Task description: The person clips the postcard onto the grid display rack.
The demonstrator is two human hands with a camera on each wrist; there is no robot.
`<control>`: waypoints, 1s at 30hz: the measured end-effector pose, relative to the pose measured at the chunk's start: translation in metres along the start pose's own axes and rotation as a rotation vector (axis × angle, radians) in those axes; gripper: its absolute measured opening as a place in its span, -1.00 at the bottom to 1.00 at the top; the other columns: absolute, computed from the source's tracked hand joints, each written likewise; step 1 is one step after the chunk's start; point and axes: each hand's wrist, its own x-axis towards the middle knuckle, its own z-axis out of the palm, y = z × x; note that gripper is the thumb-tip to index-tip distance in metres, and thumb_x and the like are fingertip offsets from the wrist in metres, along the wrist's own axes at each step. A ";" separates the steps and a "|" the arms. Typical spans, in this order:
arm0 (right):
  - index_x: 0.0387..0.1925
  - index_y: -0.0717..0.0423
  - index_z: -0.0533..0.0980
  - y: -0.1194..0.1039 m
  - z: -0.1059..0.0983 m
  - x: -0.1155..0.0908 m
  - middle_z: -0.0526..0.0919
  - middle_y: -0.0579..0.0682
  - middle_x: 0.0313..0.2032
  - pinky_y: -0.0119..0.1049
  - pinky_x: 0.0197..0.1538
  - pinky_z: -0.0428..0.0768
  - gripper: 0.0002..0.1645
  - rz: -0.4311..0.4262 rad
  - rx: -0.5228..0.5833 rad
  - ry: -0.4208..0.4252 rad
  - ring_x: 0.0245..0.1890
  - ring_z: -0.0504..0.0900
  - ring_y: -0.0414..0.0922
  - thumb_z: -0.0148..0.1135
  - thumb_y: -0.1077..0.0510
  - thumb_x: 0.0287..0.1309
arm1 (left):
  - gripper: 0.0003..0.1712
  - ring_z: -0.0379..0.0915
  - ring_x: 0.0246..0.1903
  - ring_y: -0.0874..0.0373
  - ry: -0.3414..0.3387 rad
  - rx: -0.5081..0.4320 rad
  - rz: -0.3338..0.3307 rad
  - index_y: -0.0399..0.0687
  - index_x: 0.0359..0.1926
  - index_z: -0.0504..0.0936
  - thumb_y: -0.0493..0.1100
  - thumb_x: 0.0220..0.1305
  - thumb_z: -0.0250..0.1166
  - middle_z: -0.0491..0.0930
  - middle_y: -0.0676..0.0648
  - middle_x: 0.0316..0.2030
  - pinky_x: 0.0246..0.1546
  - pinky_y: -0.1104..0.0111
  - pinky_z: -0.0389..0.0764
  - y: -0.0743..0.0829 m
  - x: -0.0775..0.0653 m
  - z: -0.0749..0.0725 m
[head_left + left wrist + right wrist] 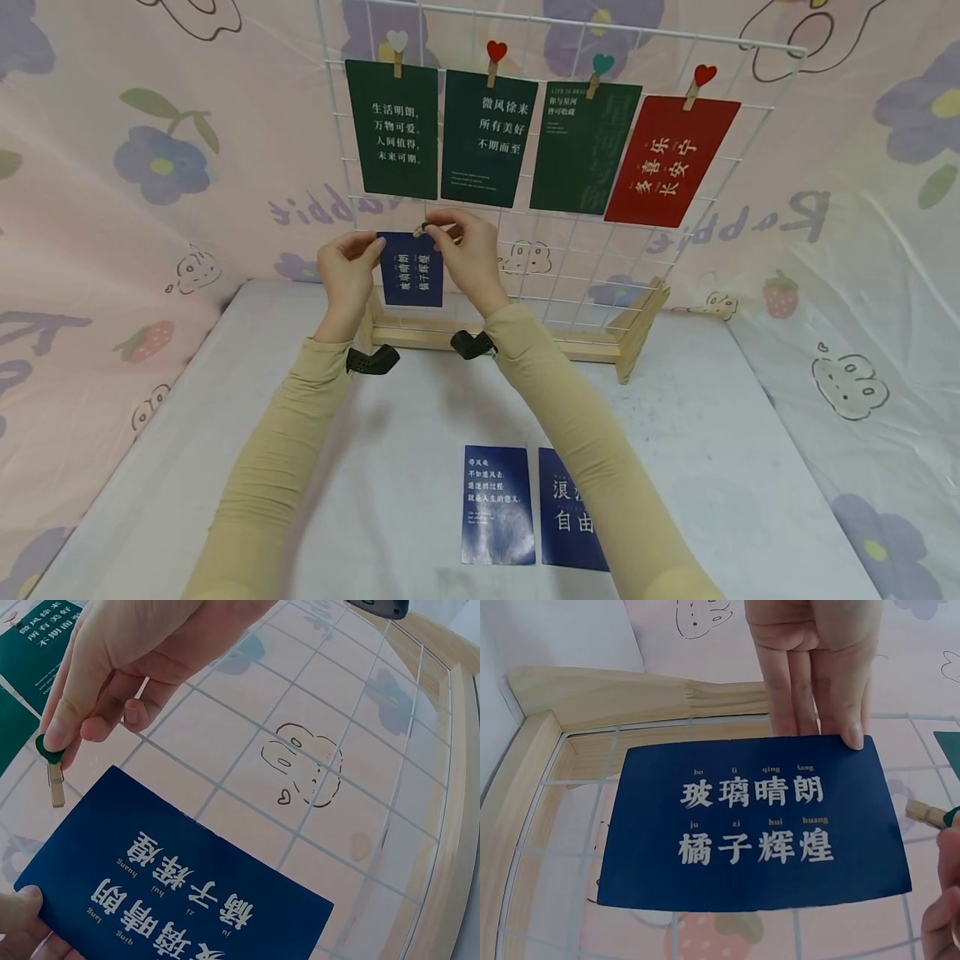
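My left hand [347, 271] pinches a corner of a blue card [411, 287] printed with white Chinese characters, in front of the wire grid. In the right wrist view the thumb lies on the card's printed face, with the fingers behind it. My right hand [471, 258] pinches a small wooden clothespin [56, 786] by its dark green heart [49, 748]. Both wrist views show this clothespin just off the card's upper edge, apart from it. The heart is largely covered by fingers in the head view.
The white wire grid [562, 22] stands on a wooden base [420, 337]. Several cards, such as a red card [670, 167], hang on it from heart clothespins. On the white table [360, 500] lie a blue card [497, 517] and another blue card [566, 546], partly behind the right sleeve.
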 end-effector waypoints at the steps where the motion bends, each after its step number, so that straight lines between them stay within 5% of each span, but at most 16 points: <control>1: -0.15 0.21 0.64 0.000 0.001 0.000 0.68 -0.02 -0.24 -0.42 -0.34 0.62 -0.82 -0.003 -0.001 0.006 -0.46 0.56 -0.22 0.26 0.25 0.21 | -0.78 0.55 -0.35 0.23 0.004 0.006 0.011 -0.37 -0.15 0.68 -0.31 0.18 0.35 0.64 -0.21 -0.25 -0.21 0.45 0.64 -0.001 0.000 0.000; 9: -0.20 0.21 0.66 0.001 0.006 0.001 0.69 -0.02 -0.26 -0.47 -0.35 0.61 -0.84 -0.028 -0.052 0.020 -0.46 0.58 -0.26 0.29 0.25 0.18 | -0.82 0.56 -0.37 0.23 0.033 0.041 0.057 -0.34 -0.22 0.70 -0.32 0.16 0.37 0.66 -0.15 -0.34 -0.28 0.49 0.63 -0.004 0.000 0.002; 30: -0.19 0.12 0.68 -0.005 0.014 0.003 0.70 -0.10 -0.27 -0.47 -0.37 0.52 -0.83 -0.002 -0.201 -0.007 -0.44 0.54 -0.26 0.29 0.17 0.21 | -0.83 0.57 -0.39 0.23 0.039 -0.005 0.055 -0.34 -0.24 0.70 -0.31 0.15 0.39 0.66 -0.14 -0.36 -0.29 0.49 0.64 -0.006 0.003 0.004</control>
